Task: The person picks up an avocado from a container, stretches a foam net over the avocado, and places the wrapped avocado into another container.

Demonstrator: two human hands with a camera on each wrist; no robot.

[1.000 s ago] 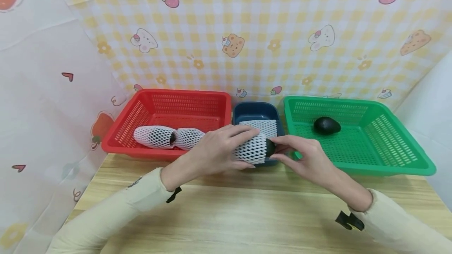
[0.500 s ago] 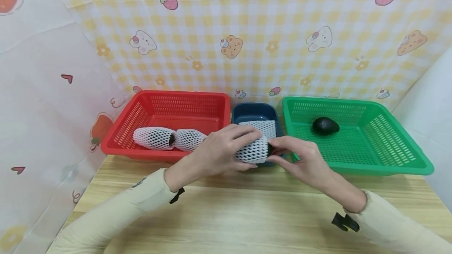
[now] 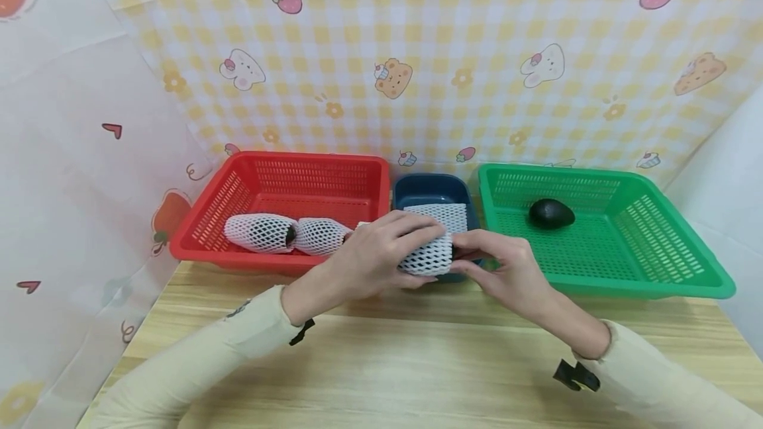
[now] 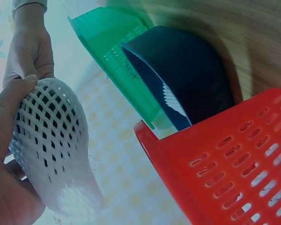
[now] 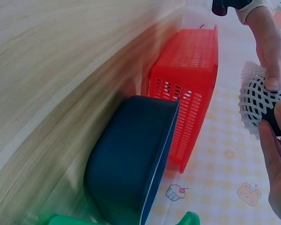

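Note:
In the head view my left hand [image 3: 375, 253] grips a white foam net sleeve [image 3: 428, 255] with a dark avocado inside, held above the front of the blue bin. My right hand [image 3: 507, 258] pinches the avocado's exposed end at the sleeve's right opening. The right wrist view shows that dark avocado [image 5: 270, 118] between thumb and fingers, with the mesh around it. Seen from the left wrist, the net sleeve [image 4: 51, 126] covers the fruit and its far end tapers loosely. Another avocado [image 3: 551, 214] lies bare in the green basket [image 3: 640, 270].
Two netted fruits [image 3: 259, 232] lie in the red basket [image 3: 310, 167] at the left, one showing a dark end. Between the baskets stands a dark blue bin [image 3: 432, 185] containing flat foam nets [image 3: 444, 216]. All stand on a wooden table [image 3: 417, 363] before a patterned cloth [image 3: 453, 32].
The avocado's dark end has slid leftward into the sleeve, and less of it shows. My right hand has moved slightly left with it; my left hand keeps its grip.

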